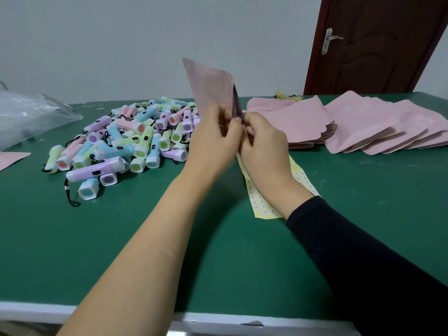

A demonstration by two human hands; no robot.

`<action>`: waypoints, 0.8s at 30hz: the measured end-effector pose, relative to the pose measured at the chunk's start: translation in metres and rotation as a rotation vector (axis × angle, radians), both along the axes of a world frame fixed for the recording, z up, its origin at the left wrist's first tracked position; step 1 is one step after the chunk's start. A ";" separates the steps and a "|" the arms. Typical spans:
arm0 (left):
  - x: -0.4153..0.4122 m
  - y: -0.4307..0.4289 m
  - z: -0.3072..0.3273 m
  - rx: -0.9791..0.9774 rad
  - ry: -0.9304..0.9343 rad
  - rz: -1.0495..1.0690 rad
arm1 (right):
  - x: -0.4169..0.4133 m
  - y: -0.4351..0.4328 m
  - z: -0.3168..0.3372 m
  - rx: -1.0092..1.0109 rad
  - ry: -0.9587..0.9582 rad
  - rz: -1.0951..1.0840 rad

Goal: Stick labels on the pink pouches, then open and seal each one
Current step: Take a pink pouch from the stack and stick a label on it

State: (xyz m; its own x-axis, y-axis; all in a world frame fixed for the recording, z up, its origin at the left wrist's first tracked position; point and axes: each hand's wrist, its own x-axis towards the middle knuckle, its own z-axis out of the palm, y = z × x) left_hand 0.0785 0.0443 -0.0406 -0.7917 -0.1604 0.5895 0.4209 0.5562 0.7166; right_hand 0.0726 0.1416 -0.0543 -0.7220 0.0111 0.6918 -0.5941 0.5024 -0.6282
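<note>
Head: hands (214, 138) at pouch (210, 86) lower edge

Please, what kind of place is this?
Probably a small packing workshop: a green table carries a heap of pastel flashlights, stacks of pink pouches and a yellow label sheet.

The upright flat pink pouch (208, 86) has its lower edge hidden behind the left hand (213, 139) and right hand (264, 144). The yellow paper label sheet (260, 202) carries print too small to read. At nine o'clock, the clear plastic bag (29, 117) is cropped.
</note>
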 end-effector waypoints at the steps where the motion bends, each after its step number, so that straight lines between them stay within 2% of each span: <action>1: 0.000 0.002 0.000 0.044 0.002 -0.002 | 0.001 0.000 0.001 -0.020 0.015 -0.016; 3: 0.002 0.004 0.001 0.032 0.065 0.029 | 0.002 0.000 0.003 -0.104 -0.002 -0.024; 6: 0.000 0.003 -0.001 -0.190 0.163 0.093 | 0.000 0.002 0.004 -0.199 -0.111 -0.014; 9: -0.004 0.001 -0.004 -0.362 0.152 0.100 | -0.003 0.001 0.002 -0.231 -0.223 -0.006; 11: -0.005 0.002 -0.005 -0.411 0.149 0.122 | -0.003 0.001 0.000 -0.236 -0.237 -0.014; 20: -0.002 -0.004 0.001 -0.048 -0.001 0.027 | -0.006 0.003 0.002 -0.186 -0.237 -0.010; 24: -0.004 -0.007 0.000 0.008 -0.033 -0.009 | -0.007 0.008 0.002 -0.148 -0.248 -0.031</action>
State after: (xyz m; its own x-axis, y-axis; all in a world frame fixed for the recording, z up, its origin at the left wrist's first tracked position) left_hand 0.0747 0.0374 -0.0404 -0.8118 -0.1584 0.5620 0.4020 0.5466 0.7346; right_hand 0.0661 0.1493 -0.0527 -0.8668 0.1230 0.4832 -0.3990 0.4100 -0.8202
